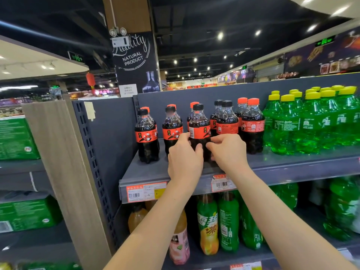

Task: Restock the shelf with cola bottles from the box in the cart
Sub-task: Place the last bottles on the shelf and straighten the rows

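Small cola bottles with red labels stand in rows on the grey top shelf (148, 173). One black-capped cola bottle (199, 125) stands near the shelf's front, between my two hands. My left hand (184, 155) grips its lower left side, thumb on the front. My right hand (228, 151) pinches its right side at the label's lower edge. Two more black-capped cola bottles (146, 136) stand to the left, and others with black and red caps stand behind and to the right. Neither the cart nor the box is in view.
Green lemon-lime soda bottles (311, 121) with yellow caps fill the shelf's right part. Price tags (145, 191) hang on the shelf's front edge. Below stand tea, juice and green bottles (207, 223). A wooden upright (64, 172) and green cartons (17, 139) lie left.
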`<state>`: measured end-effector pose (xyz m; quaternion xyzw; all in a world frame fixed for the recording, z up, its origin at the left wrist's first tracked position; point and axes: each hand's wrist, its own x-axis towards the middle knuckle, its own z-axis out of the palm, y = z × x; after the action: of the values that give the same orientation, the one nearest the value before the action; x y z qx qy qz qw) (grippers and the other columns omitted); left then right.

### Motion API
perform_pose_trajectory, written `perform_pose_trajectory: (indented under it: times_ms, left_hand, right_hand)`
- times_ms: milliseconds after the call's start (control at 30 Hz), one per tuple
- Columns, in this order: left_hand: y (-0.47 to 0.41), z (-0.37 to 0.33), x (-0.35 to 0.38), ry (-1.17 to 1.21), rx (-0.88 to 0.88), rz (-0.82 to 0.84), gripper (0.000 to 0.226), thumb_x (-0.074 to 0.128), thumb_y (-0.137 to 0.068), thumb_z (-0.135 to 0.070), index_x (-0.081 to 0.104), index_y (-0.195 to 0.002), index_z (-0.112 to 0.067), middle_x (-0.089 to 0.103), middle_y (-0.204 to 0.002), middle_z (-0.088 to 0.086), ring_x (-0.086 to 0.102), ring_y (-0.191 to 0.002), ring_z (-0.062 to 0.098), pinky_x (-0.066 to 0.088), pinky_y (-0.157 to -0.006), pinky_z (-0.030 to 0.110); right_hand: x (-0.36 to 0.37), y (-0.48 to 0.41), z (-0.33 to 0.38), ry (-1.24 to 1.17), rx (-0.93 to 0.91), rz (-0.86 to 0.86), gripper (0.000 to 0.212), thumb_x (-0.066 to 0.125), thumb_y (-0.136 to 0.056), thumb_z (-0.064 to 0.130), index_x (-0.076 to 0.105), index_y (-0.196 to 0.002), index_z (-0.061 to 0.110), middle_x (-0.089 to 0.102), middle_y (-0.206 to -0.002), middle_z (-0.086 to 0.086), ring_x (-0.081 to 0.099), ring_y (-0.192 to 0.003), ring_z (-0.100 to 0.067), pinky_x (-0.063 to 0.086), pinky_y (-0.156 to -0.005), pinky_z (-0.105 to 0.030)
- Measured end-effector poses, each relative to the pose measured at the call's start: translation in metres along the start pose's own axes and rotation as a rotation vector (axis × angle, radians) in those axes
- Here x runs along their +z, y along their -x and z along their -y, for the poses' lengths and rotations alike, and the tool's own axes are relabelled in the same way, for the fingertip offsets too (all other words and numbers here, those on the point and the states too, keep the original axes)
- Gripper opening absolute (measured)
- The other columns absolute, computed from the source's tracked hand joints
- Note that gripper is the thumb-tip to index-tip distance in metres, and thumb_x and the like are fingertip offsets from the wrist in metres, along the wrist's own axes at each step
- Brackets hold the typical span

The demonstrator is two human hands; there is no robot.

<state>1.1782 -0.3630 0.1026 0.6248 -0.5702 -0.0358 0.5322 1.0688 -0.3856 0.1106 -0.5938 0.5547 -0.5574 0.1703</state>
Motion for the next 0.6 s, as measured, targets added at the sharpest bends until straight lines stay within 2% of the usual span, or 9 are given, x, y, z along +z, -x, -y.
perform_pose_trajectory:
  times_ms: [67, 133, 200, 233, 300, 367, 500, 600]
  left_hand:
    - [-0.0012, 0.0009, 0.0000, 0.000, -0.009, 0.019, 0.046, 0.067, -0.096, -0.036, 0.056, -0.140, -0.030, 0.069, -0.126, -0.004, 0.062, -0.118, 0.022, 0.053, -0.081, 0.038]
    - [-0.0015, 0.0013, 0.0003, -0.012, -0.016, 0.017, 0.043, 0.067, -0.096, -0.034, 0.057, -0.138, -0.029, 0.069, -0.124, -0.002, 0.063, -0.117, 0.023, 0.055, -0.082, 0.040]
    - [-0.0011, 0.0000, 0.0008, -0.048, -0.024, 0.004, 0.038, 0.065, -0.098, -0.033, 0.058, -0.135, -0.027, 0.069, -0.122, -0.001, 0.063, -0.115, 0.024, 0.055, -0.079, 0.040]
    - [-0.0012, -0.0007, 0.0014, -0.062, -0.029, 0.003, 0.037, 0.064, -0.098, -0.033, 0.057, -0.134, -0.026, 0.069, -0.120, -0.001, 0.063, -0.114, 0.024, 0.054, -0.076, 0.040]
    - [-0.0020, -0.0020, 0.0025, -0.068, -0.040, 0.012, 0.038, 0.064, -0.099, -0.034, 0.056, -0.135, -0.025, 0.069, -0.118, -0.001, 0.064, -0.111, 0.024, 0.052, -0.072, 0.038]
    - [-0.0032, -0.0022, 0.0031, -0.063, -0.046, 0.027, 0.040, 0.065, -0.098, -0.035, 0.057, -0.135, -0.025, 0.069, -0.118, 0.000, 0.064, -0.112, 0.025, 0.052, -0.072, 0.038]
    - [-0.0038, -0.0018, 0.0025, -0.055, -0.045, 0.044, 0.043, 0.067, -0.097, -0.037, 0.058, -0.137, -0.025, 0.068, -0.121, 0.000, 0.064, -0.114, 0.025, 0.055, -0.076, 0.040]
    - [-0.0044, -0.0026, 0.0031, -0.050, -0.053, 0.045, 0.042, 0.067, -0.097, -0.036, 0.058, -0.137, -0.025, 0.068, -0.121, 0.001, 0.064, -0.114, 0.026, 0.056, -0.078, 0.041]
  right_hand:
    - [-0.0010, 0.0008, -0.0007, -0.005, -0.004, -0.022, 0.020, 0.070, -0.086, 0.016, 0.073, -0.086, -0.004, 0.074, -0.078, -0.015, 0.072, -0.071, -0.031, 0.059, -0.078, -0.045]
    - [-0.0013, 0.0016, -0.0007, -0.048, 0.015, -0.028, 0.016, 0.069, -0.088, 0.015, 0.076, -0.082, 0.002, 0.074, -0.071, -0.007, 0.073, -0.060, -0.020, 0.061, -0.074, -0.033]
    - [-0.0018, 0.0015, 0.0010, -0.097, 0.043, -0.016, 0.009, 0.069, -0.090, 0.016, 0.076, -0.090, 0.009, 0.076, -0.078, -0.002, 0.070, -0.049, -0.012, 0.054, -0.058, -0.014]
    - [-0.0018, 0.0007, 0.0016, -0.123, 0.062, -0.002, 0.011, 0.070, -0.090, 0.017, 0.073, -0.099, 0.012, 0.075, -0.088, -0.002, 0.069, -0.046, -0.011, 0.050, -0.050, -0.010]
    - [-0.0006, -0.0018, 0.0015, -0.131, 0.084, 0.042, 0.030, 0.070, -0.091, 0.018, 0.066, -0.121, 0.018, 0.072, -0.103, -0.002, 0.067, -0.043, -0.011, 0.046, -0.043, -0.011]
    - [0.0002, -0.0026, 0.0021, -0.080, 0.052, 0.087, 0.043, 0.068, -0.092, 0.019, 0.061, -0.135, 0.017, 0.068, -0.108, -0.002, 0.066, -0.043, -0.011, 0.044, -0.042, -0.009]
    - [0.0015, -0.0039, -0.0003, -0.052, 0.005, 0.084, 0.029, 0.068, -0.091, 0.016, 0.071, -0.120, 0.012, 0.074, -0.101, -0.006, 0.071, -0.055, -0.016, 0.044, -0.041, -0.009]
    - [0.0030, -0.0042, -0.0013, -0.073, 0.000, 0.055, 0.037, 0.071, -0.089, 0.017, 0.069, -0.126, 0.012, 0.074, -0.096, -0.003, 0.071, -0.059, -0.016, 0.045, -0.042, -0.009]
